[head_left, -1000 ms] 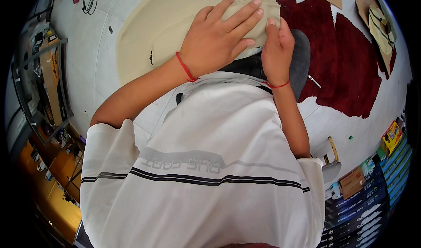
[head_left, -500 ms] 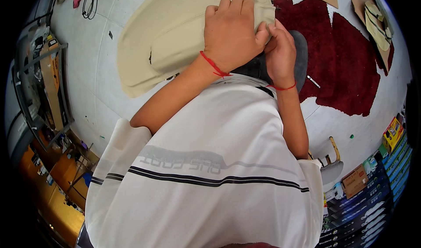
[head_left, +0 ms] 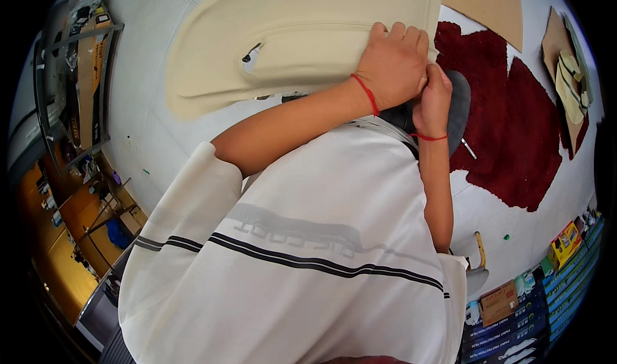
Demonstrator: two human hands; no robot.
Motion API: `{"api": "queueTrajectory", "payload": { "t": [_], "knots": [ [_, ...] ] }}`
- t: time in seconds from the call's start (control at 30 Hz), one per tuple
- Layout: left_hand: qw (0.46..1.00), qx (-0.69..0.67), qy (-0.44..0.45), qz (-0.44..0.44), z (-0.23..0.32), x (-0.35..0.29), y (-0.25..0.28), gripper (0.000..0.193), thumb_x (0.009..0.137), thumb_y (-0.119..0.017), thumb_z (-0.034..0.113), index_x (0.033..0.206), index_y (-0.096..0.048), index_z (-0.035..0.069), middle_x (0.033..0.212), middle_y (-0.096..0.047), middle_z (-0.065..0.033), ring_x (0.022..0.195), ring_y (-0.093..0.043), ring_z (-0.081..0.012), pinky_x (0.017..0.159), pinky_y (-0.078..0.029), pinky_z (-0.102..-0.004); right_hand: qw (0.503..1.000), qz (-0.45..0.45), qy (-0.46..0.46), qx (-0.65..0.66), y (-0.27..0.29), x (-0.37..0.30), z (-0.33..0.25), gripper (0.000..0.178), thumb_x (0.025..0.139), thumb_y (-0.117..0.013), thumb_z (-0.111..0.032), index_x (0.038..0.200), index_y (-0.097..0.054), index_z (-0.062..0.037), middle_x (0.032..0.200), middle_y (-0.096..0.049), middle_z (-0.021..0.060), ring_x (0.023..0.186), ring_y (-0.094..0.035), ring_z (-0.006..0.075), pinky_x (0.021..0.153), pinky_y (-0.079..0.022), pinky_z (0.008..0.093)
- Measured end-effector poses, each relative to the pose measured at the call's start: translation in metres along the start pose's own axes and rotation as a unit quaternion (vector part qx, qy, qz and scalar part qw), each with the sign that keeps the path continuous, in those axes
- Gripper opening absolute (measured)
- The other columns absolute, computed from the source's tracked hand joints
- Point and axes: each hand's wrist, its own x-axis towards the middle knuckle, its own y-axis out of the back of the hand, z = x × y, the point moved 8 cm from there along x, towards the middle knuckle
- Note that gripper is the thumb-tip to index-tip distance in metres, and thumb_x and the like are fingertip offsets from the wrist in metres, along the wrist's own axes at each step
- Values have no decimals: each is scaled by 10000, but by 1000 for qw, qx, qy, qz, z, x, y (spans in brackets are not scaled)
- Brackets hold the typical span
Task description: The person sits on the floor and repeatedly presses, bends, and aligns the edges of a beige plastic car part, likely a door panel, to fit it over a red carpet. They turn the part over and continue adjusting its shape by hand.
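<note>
A long beige car door panel point(head_left: 212, 49), rounded at its left end, lies across my lap and reaches past the picture's top. It has a slot-like opening with a dark piece in it. My left hand point(head_left: 395, 68) is closed near the panel's right end, its fingers bent over the beige covering and its thumb side hidden. Just right of it, my right hand point(head_left: 433, 103) is closed at the panel's right edge, its fingertips pressed together by the covering. The two hands touch or nearly touch. What lies between their fingers is hidden.
Dark red carpet pieces point(head_left: 508, 113) lie on the pale floor at right, with a small white stick point(head_left: 469, 148) on them. Flat cardboard point(head_left: 485, 7) is beyond. A metal rack point(head_left: 99, 84) stands at left, and stacked boxes point(head_left: 514, 328) at lower right.
The panel has turned and tilted, so its slot opening shows more fully. My left hand has slid right along it, closer to my right hand. The whole view has shifted too.
</note>
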Motion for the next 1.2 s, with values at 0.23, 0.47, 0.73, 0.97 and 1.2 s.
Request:
{"api": "queueTrajectory", "payload": {
  "t": [0.23,0.47,0.73,0.97,1.2],
  "knots": [
    [997,12,-82,-8,-12,-32,18,631,911,-673,387,1395,-556,0,1368,-587,-137,1221,-564,-281,1071,-403,-449,999,-15,-40,30,8,12,9,260,1045,-522,-145,1173,-664,31,1125,-713,93,964,-702,169,809,-566,300],
    [981,-142,28,-129,-139,-86,81,614,996,-644,356,1512,-482,65,1447,-563,-132,1313,-537,-304,1122,-422,-408,1000,-15,7,1,11,34,-12,264,1045,-516,-135,1159,-659,56,1130,-708,107,1007,-679,178,875,-531,316],
    [964,-196,78,-160,-147,-67,70,584,916,-772,315,1405,-586,56,1318,-665,-130,1181,-646,-327,1035,-504,-400,998,-15,59,14,7,30,-27,246,1042,-505,-127,1122,-653,52,1101,-705,101,1016,-665,168,888,-509,300],
    [988,-106,18,-108,-114,-32,54,563,885,-773,359,1317,-638,23,1250,-693,-166,1122,-660,-368,972,-529,-436,996,8,90,22,8,32,-30,265,1037,-494,-135,1126,-655,56,1091,-702,92,1001,-649,164,889,-497,304],
    [982,-138,-29,-126,-85,-8,36,559,909,-725,364,1331,-625,11,1211,-696,-188,1073,-663,-390,934,-536,-455,995,12,98,28,8,38,-27,265,1028,-495,-132,1118,-660,55,1082,-701,96,991,-651,166,886,-501,312]
  ]
}}
